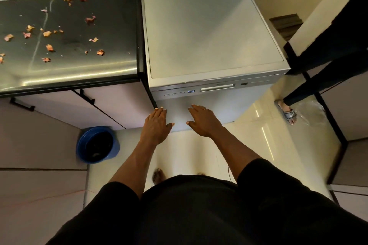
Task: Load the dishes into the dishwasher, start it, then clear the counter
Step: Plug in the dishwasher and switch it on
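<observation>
A silver freestanding dishwasher (209, 32) stands in front of me with its door closed. Its control strip shows a lit blue display (191, 91) and a recessed handle (217, 87). My left hand (156, 125) and my right hand (203, 120) are stretched out side by side in front of the door, fingers straight, holding nothing. Whether they touch the door I cannot tell. Left of the machine, the dark counter (83, 32) is strewn with several pink and orange peel scraps (89, 19).
A blue bucket (97, 145) sits on the floor below the counter cupboards, left of my arm. Another person's leg and sandalled foot (288, 112) stand on the tiled floor at the right, near a dark-framed partition (326, 109).
</observation>
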